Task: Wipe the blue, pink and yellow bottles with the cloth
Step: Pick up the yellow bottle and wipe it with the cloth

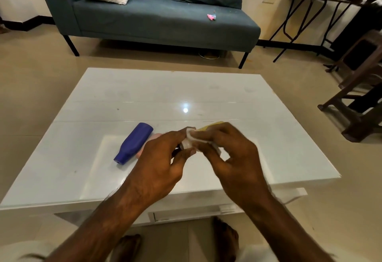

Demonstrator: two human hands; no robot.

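Centrally, hands (198, 150) clasped, table (227, 88) edges distant

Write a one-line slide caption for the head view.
Both hands, left hand and right hand, work a white cloth above a glossy white table, beside a lying blue plastic bottle.

The blue bottle (134, 143) is lying on its side on the white tabletop (206, 92), its narrow neck and open mouth pointing toward the near left, its wider base angling away. The pink bottle (154, 137) is lying just beside it on the right, showing only as a pale sliver behind the left hand (163, 164). The yellow bottle (213, 125) is being held above the tabletop, mostly hidden by the right hand (229, 154); only a yellow edge is peeking out. The white cloth (192, 138) is sitting crumpled between both hands, pressing against the yellow bottle.
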